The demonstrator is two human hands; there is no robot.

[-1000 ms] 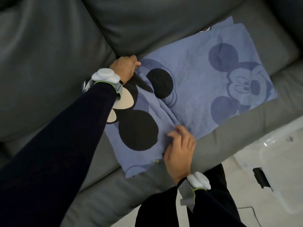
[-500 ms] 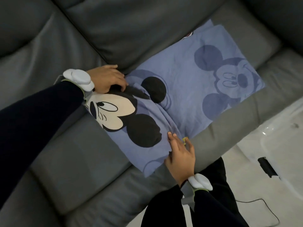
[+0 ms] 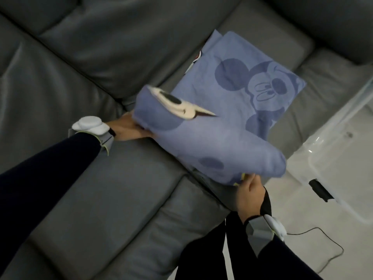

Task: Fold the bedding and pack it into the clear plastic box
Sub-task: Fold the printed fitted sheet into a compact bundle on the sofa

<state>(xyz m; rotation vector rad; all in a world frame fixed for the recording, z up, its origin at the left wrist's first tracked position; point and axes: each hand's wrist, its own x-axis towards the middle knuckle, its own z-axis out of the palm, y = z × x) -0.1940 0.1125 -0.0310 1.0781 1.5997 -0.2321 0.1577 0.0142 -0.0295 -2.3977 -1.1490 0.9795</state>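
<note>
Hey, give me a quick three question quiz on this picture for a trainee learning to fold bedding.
1. True or false: the bedding is already inside the clear plastic box.
2. Which grips the bedding? A) left hand only B) right hand only C) both hands
3. What piece of furniture does the bedding rest on?
Key: 1 false; 2 C; 3 the grey sofa.

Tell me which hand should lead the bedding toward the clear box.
Probably right. The right hand grips the bedding at the sofa front, nearest the clear box; the left hand holds it by the backrest, farther away.
</note>
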